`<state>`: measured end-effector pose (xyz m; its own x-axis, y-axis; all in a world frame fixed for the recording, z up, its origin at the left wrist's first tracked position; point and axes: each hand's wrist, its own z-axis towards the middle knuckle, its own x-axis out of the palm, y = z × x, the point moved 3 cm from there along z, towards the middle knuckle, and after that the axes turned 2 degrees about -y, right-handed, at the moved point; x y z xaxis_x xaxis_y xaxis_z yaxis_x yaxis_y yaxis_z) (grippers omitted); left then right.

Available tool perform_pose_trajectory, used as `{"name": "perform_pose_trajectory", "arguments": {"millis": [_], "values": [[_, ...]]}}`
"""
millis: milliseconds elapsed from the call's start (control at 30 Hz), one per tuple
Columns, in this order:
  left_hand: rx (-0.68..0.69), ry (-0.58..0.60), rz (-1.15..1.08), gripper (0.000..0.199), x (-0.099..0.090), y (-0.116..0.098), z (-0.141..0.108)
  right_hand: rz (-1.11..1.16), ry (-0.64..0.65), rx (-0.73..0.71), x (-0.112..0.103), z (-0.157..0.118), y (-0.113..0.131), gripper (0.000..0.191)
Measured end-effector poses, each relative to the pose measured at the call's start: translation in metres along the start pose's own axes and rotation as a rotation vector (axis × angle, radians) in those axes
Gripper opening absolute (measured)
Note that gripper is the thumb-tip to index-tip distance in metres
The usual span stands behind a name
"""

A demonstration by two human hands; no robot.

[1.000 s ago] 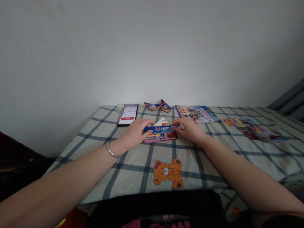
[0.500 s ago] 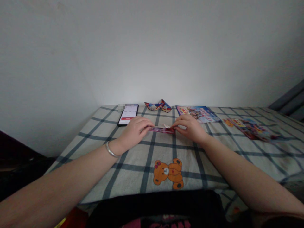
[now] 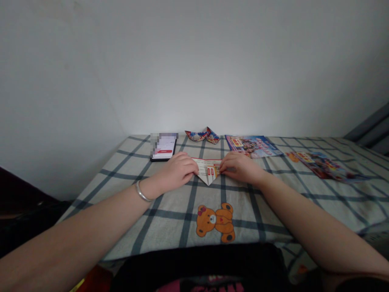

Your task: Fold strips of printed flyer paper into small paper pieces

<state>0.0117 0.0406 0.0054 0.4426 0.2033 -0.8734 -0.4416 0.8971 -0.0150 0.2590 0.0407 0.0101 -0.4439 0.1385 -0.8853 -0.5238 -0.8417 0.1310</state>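
A piece of folded printed paper [image 3: 207, 169] lies between my hands, its pale printed face showing and its lower corner pointing toward me. My left hand [image 3: 181, 168] grips its left edge, thumb and fingers pressed together. At the right edge, my right hand [image 3: 238, 166] pinches the paper the same way. A silver bracelet [image 3: 142, 191] circles my left wrist. Beyond the hands, against the wall, stands a folded paper boat [image 3: 203, 135] in blue, red and white. My fingers cover both side corners of the paper.
A phone [image 3: 164, 147] with a lit screen lies at the back left. Colourful leaflets rest at the right, one flyer [image 3: 253, 146] behind my right hand and another flyer [image 3: 331, 166] farther right. The checked tablecloth [image 3: 170, 215] carries a printed teddy bear [image 3: 214, 222].
The paper has turned from a narrow, edge-on reddish strip to a pale triangular face with its point toward me. Both hands have shifted slightly with it and still grip its sides.
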Motion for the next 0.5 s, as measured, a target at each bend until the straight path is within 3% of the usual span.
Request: {"name": "perform_pose_trajectory", "arguments": {"millis": [133,500], "values": [[-0.011,0.073,-0.004,0.018,0.0023,-0.0007,-0.0001,0.027,0.053,0.017,0.0017,0.0001,-0.0002,0.011],[-0.035,0.079,-0.008,0.018,0.0008,-0.0017,0.0008,0.094,0.069,0.034,0.001,0.0007,0.0029,0.012]]}}
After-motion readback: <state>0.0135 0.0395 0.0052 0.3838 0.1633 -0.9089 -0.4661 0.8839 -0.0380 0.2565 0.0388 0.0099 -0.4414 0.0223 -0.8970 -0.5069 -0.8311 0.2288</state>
